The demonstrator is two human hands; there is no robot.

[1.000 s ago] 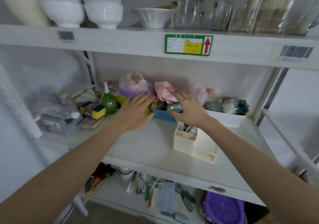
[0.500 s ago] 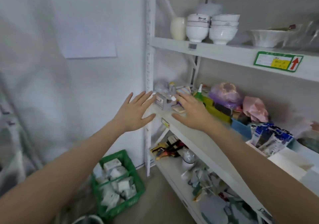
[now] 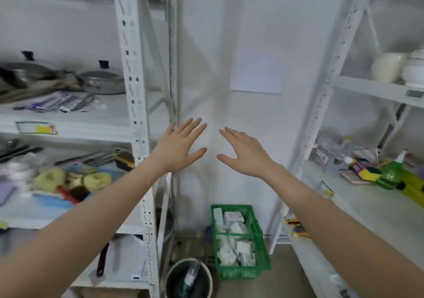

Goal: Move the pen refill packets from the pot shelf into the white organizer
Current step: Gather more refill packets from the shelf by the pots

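Pen refill packets (image 3: 55,101): lying flat in a loose, overlapping spread on the pot shelf (image 3: 68,123) of the left rack, just in front of the pots, blue and white printing blurred. Behind them, a lidded grey pot (image 3: 102,83) with a black knob, and a second pot (image 3: 23,74) further left, partly cut by the frame edge. On the shelf's front lip, a green and yellow label (image 3: 36,128).

White organizer: nowhere in view.

Both hands raised in the gap between the 2 racks, in front of the white wall, well apart from the packets. Left hand (image 3: 181,146): fingers straight and spread, palm away, holding nothing, close to the left rack's upright post (image 3: 135,114). Right hand (image 3: 246,152): likewise flat, fingers extended, thumb out, empty. Thumbs pointing toward each other, a narrow gap between, not touching.

Below the pot shelf, a cluttered shelf with yellow sponges (image 3: 73,178), a black and yellow scrubber (image 3: 125,161) and other blurred items. On the wall, a pale sheet of paper (image 3: 255,74).

On the floor, a green basket (image 3: 239,240) full of small white boxes, and beside it a round bucket (image 3: 189,278) with a bottle inside.

On the right rack, a green bottle (image 3: 391,175) among mixed clutter, with a cream jug (image 3: 387,67) and white bowls on the shelf above.
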